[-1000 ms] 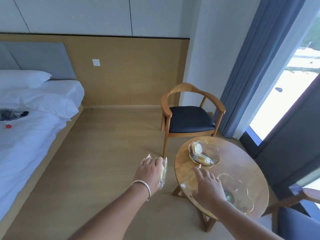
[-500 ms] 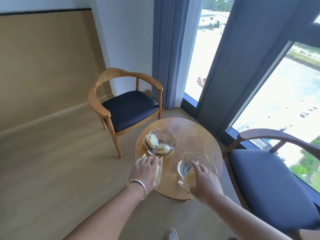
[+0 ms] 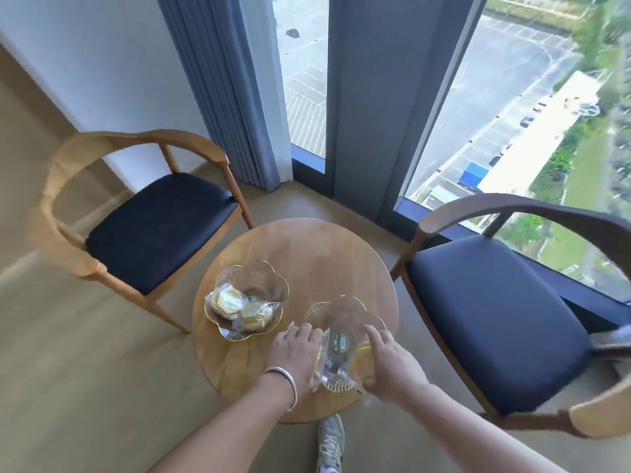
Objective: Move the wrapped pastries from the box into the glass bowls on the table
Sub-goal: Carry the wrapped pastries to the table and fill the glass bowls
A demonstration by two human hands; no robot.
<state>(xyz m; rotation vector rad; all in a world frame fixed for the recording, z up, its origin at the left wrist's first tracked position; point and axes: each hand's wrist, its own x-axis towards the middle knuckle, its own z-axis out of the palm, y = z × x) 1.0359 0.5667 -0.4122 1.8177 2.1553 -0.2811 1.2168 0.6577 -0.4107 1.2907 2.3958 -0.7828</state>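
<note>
Two flower-shaped glass bowls stand on a round wooden table [image 3: 307, 247]. The left bowl [image 3: 254, 278] holds two wrapped pastries [image 3: 239, 307]. The right bowl [image 3: 345, 315] sits near the table's front edge. My left hand [image 3: 295, 349] holds a wrapped pastry [image 3: 321, 356] at that bowl's left rim. My right hand [image 3: 389, 361] holds another wrapped yellow pastry [image 3: 362, 361] at its right rim, over the bowl. The box is not in view.
A wooden armchair with a dark seat [image 3: 150, 227] stands left of the table, another [image 3: 495, 308] to its right. Blue curtains [image 3: 235, 90] and a floor-length window [image 3: 512, 107] lie behind. My shoe [image 3: 330, 445] shows under the table's front edge.
My view swung from the bed side to the table by the window. Both hands, each with a pastry, moved in to the right bowl's rims.
</note>
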